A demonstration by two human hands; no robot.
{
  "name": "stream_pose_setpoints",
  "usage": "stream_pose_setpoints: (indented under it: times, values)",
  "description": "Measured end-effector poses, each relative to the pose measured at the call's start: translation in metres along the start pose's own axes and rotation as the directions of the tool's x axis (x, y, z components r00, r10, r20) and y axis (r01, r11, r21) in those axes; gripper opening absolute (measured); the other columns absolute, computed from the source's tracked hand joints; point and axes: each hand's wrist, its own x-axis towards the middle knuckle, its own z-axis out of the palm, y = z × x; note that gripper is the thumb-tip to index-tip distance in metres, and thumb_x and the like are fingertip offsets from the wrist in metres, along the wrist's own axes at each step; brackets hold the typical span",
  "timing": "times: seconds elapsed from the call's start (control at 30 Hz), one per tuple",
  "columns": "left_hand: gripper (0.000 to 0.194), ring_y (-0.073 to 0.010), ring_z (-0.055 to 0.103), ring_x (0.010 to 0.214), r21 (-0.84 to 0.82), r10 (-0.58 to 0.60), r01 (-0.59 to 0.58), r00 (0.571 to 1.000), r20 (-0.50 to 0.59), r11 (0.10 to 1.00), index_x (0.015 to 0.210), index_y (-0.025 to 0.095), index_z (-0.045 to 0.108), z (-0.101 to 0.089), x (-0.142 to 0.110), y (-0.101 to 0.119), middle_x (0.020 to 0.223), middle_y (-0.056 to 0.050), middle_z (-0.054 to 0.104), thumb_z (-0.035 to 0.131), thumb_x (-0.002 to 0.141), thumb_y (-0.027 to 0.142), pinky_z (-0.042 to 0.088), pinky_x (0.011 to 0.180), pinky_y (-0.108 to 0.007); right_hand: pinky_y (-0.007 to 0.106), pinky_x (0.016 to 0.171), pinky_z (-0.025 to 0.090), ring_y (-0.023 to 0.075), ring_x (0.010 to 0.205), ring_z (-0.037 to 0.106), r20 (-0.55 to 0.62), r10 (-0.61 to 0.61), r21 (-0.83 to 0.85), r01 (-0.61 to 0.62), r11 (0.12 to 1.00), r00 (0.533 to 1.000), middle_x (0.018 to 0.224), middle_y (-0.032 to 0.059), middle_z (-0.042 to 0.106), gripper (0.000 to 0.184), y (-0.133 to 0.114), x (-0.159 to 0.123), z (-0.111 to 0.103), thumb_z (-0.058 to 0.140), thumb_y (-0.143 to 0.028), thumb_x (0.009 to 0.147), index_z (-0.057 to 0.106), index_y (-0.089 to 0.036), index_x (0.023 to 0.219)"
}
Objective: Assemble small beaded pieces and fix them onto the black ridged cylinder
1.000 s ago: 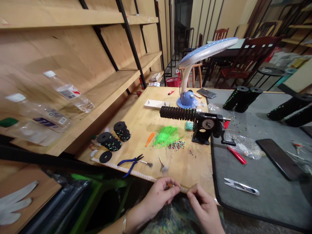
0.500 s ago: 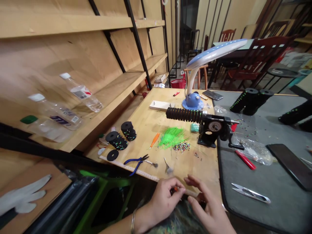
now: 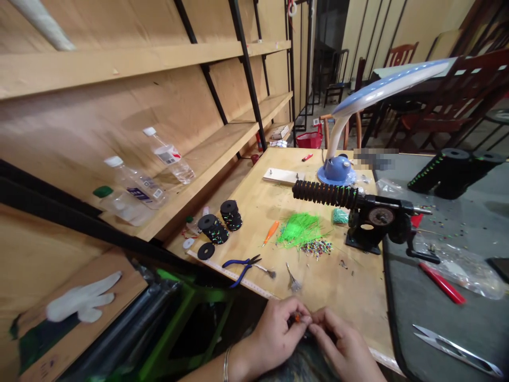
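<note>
My left hand point(image 3: 282, 328) is closed in a pinch at the near edge of the table, a bracelet on its wrist. A small orange thing point(image 3: 297, 318) shows between its fingers, too small to name. My right hand point(image 3: 341, 339) is also pinched, its fingertips touching those of the left; whatever lies in them is hidden. Just beyond the hands are a small grey brush-like bundle point(image 3: 294, 284) and blue-handled pliers point(image 3: 241, 268). Farther back lie a heap of bright green strands point(image 3: 300, 229), many-coloured beads point(image 3: 317, 248) and an orange-handled tool point(image 3: 271, 233).
A black hand-cranked winder point(image 3: 368, 223) stands right of the strands, below a blue desk lamp point(image 3: 338, 171). Black spools point(image 3: 213, 229) stand at the left. Thread snips point(image 3: 457, 350) and a red tool point(image 3: 442, 283) lie on the grey mat point(image 3: 413, 313). Bottles point(image 3: 139, 183) lean on the shelf.
My right hand's fingers were apart and are now closed against the left fingertips. The view has turned left, so the table's things appear farther right.
</note>
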Motion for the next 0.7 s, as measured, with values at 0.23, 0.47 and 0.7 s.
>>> stream_pose_setpoints:
  times: [0.23,0.47,0.7]
  values:
    - [0.019,-0.0196,0.058,0.076,0.250,0.179,-0.147,0.977,-0.111,0.957,0.098,0.017,0.061,-0.047,0.034,0.009,0.086,-0.006,0.063,0.063,0.081,0.025,0.045,0.070,-0.029,0.024,0.054,0.040,0.0150,0.056,0.048,-0.282,0.100,0.163,-0.055,0.985,0.954,0.059,-0.0024,0.050,0.039,0.008,-0.003,0.001,0.054,-0.055,0.085,0.059,-0.020,0.069]
    - [0.030,-0.0254,0.056,0.105,0.597,0.393,-0.312,0.920,-0.005,0.739,0.110,0.017,0.058,-0.079,0.094,-0.020,0.110,-0.012,0.063,0.040,0.087,0.009,0.042,0.091,-0.042,0.025,0.053,0.039,0.0149,0.056,0.044,-0.229,0.212,0.254,-0.152,0.955,0.950,0.059,-0.0033,0.045,0.044,0.028,-0.006,-0.005,0.056,-0.063,0.079,0.060,-0.020,0.069]
    - [0.044,-0.0298,0.046,0.120,0.692,0.403,-0.298,0.915,0.011,0.658,0.124,0.020,0.053,-0.089,0.069,-0.015,0.122,-0.009,0.063,0.049,0.081,0.010,0.025,0.106,-0.054,0.024,0.050,0.035,0.0131,0.052,0.038,-0.222,0.264,0.348,-0.177,0.921,0.939,0.056,-0.0052,0.041,0.045,0.022,-0.007,-0.006,0.060,-0.064,0.076,0.059,-0.020,0.068]
